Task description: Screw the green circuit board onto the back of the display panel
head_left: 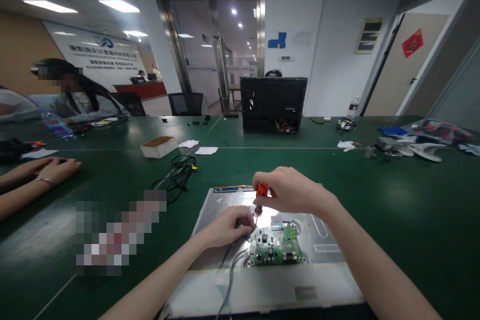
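A metal display panel (322, 275) lies on the green table, with a green circuit board (275, 246) on its middle. Above the board's upper left corner, my right hand (287, 190) is closed round the red handle of a screwdriver (261, 194), whose shaft points down at that corner. My left hand (234, 222) rests beside the tip, its fingers pinched together at the board's edge; whatever they hold is hidden. Grey cables (230, 277) run from the board's left side over the panel toward the front.
Black cables (178, 175) and an open white box (159, 147) lie at the left. A black monitor housing (273, 105) stands at the back. Another person's hands (56, 170) rest at the far left. Assorted parts (397, 145) and a plastic bag (442, 131) are at the right.
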### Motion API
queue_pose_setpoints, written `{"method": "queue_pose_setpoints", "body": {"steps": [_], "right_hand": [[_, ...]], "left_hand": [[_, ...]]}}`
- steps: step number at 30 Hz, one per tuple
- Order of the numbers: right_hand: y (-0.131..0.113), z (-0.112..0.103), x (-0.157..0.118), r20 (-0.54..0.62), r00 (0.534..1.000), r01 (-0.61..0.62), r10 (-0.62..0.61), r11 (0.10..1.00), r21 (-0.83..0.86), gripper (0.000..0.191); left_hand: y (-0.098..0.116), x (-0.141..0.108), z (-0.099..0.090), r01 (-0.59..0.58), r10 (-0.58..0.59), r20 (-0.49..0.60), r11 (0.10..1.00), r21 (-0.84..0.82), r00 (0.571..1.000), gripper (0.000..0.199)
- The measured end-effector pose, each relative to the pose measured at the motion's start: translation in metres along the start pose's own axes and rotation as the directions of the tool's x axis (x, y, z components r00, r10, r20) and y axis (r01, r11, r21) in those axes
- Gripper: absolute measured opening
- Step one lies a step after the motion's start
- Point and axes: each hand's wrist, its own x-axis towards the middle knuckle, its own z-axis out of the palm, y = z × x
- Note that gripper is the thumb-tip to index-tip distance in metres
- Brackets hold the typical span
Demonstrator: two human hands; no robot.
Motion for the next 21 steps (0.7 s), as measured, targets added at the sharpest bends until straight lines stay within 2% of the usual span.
{"method": "queue_pose_setpoints", "body": {"steps": [21], "right_hand": [[-0.0015,0.0033,0.0031,0.016,1.000,0.007,-0.006,0.999,-0.034,0.014]], "left_hand": [[0.0002,0.0000,0.0002,0.018,-0.018,-0.014,1.000,-0.010,1.000,0.003]]}}
